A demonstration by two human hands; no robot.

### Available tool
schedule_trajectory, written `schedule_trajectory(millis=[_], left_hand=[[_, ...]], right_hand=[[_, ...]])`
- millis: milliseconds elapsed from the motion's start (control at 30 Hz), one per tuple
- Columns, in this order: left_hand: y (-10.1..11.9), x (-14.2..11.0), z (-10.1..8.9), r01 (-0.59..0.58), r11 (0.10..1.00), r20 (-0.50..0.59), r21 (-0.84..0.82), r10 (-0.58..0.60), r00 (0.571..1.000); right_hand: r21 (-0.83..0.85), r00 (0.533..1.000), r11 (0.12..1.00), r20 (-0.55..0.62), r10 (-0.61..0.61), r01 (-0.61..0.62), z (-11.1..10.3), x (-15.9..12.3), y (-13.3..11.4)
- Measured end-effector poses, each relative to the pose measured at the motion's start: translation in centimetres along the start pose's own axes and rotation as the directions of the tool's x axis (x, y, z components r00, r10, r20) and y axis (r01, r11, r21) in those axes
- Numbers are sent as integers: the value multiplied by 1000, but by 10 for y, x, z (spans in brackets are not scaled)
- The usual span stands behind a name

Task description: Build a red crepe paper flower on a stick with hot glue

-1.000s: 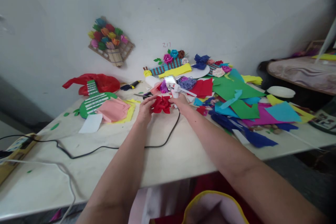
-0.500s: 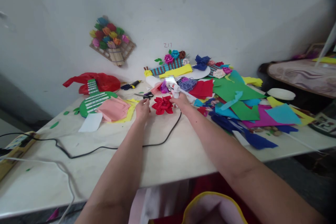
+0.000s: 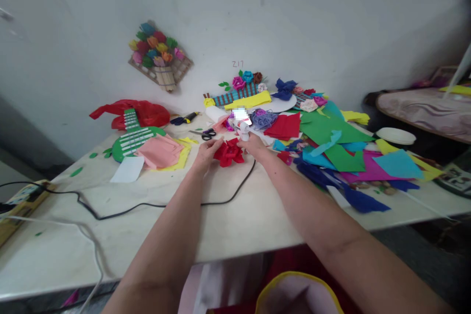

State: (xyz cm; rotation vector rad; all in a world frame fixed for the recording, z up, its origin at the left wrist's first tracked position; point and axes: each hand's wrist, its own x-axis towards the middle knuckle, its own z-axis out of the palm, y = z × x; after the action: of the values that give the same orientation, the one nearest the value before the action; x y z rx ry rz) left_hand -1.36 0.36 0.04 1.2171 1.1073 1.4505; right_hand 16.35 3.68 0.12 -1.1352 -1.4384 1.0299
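Note:
A red paper flower (image 3: 229, 153) lies on the table in front of me, between my two hands. My left hand (image 3: 208, 151) is at its left side, the thumb and fingers closed on the edge petals. My right hand (image 3: 254, 147) is wrapped around a white glue gun (image 3: 244, 130), just to the right of the flower. A black cord (image 3: 243, 184) runs from beneath that hand across the table. Black-handled scissors (image 3: 208, 134) rest just beyond my left hand. The glue gun's handle is mostly hidden by my fingers.
Left stands a green guitar-shaped craft (image 3: 138, 137) with pink paper sheets (image 3: 158, 151) and a red plastic bag (image 3: 147, 110). Colourful sheets, among them green paper (image 3: 327, 127), cover the right side. A power strip (image 3: 25, 206) sits at the left edge. Pliers (image 3: 186, 118) lie farther back.
My left hand has moved right, from beside the scissors to the edge of the red flower. My right hand stays around the glue gun.

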Motion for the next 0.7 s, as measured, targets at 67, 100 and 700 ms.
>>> schedule_trajectory(millis=[67, 100, 700], left_hand=[[-1, 0, -1, 28, 999, 77, 46, -32, 997], [-1, 0, -1, 40, 997, 104, 63, -47, 994], [2, 1, -6, 124, 990, 197, -60, -110, 974]], right_hand=[[0, 1000, 1000, 19, -1, 1, 0, -1, -1], [-3, 1000, 1000, 26, -5, 5, 0, -2, -2], [19, 1000, 1000, 30, -2, 1, 0, -1, -1]])
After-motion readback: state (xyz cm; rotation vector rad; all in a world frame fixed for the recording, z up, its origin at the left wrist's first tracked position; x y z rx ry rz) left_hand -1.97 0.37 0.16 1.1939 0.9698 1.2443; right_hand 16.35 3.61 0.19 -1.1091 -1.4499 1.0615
